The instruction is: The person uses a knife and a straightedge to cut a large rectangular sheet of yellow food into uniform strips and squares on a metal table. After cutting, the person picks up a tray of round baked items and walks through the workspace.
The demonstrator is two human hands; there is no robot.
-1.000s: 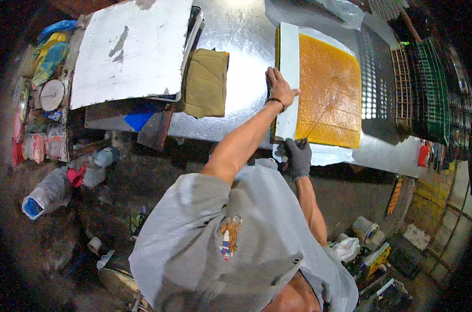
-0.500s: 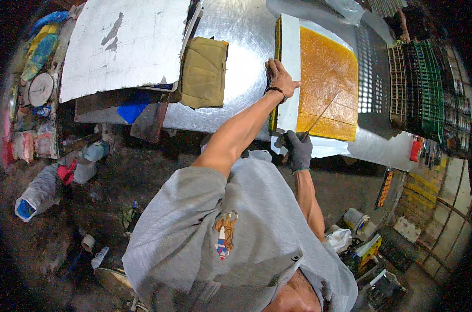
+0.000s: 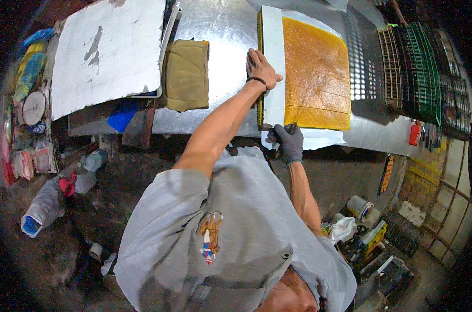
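A glossy amber slab (image 3: pixel 322 67) lies on a white sheet (image 3: pixel 319 139) on the metal table, with a thin cut line across its near part. Along its left side runs a long white straightedge board (image 3: pixel 274 36). My bare left hand (image 3: pixel 262 72) rests flat on that board, fingers stretched forward and thumb out to the right. In a grey glove, my right hand (image 3: pixel 289 143) is closed at the slab's near left corner, beside the board's near end. It grips a thin-bladed knife (image 3: pixel 295 118); the handle is hidden in the glove and the blade shows only faintly against the slab.
An olive folded cloth bundle (image 3: pixel 187 75) lies on the metal table (image 3: pixel 228 31) left of the board. Farther left is a large white panel (image 3: pixel 108 52). Green and tan plastic crates (image 3: pixel 420 67) stand at the right, near a red object (image 3: pixel 415 134). Buckets (image 3: pixel 358 207) and clutter sit on the floor.
My right hand has drawn left toward the board's near end, and the blade, earlier slanting across the slab, now lies close to the board's edge. My left hand stays pressed on the board.
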